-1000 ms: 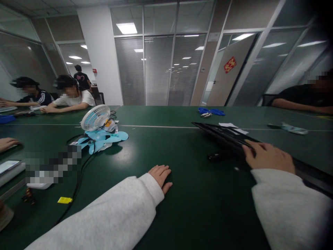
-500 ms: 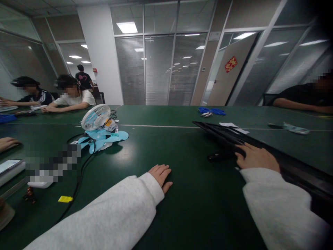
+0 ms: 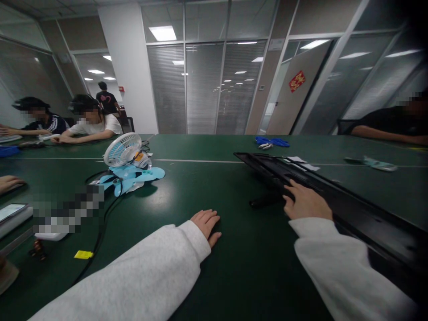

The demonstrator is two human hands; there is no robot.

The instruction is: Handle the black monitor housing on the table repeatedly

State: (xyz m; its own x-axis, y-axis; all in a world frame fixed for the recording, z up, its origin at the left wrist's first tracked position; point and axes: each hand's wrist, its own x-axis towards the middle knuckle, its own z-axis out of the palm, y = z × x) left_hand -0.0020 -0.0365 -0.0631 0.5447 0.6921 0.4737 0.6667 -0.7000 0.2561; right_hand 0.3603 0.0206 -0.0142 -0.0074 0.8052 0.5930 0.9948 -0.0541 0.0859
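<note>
My left hand (image 3: 206, 226) lies flat on the green table (image 3: 230, 276), its fingers stretched out and nothing in them. On the right side, my right hand (image 3: 307, 203) grips the near edge of a long black panel (image 3: 371, 214) with raised rims. The panel is tilted and runs from mid-table to the right border, where it goes out of view; I cannot tell its exact kind. A dark, rounded black piece (image 3: 264, 200) sticks out beneath it, left of my right hand. The right fingertips are partly hidden against the panel.
A white fan (image 3: 123, 150) with light-blue blades (image 3: 133, 178) and a black cable (image 3: 104, 223) stands at left. Blue cords (image 3: 272, 141), white papers (image 3: 302, 163) and a pale-green item (image 3: 379, 165) lie farther back. Other people sit around the table.
My right hand and the black panel have shifted left. The panel now shows more of its inner face. My left hand has stayed in place.
</note>
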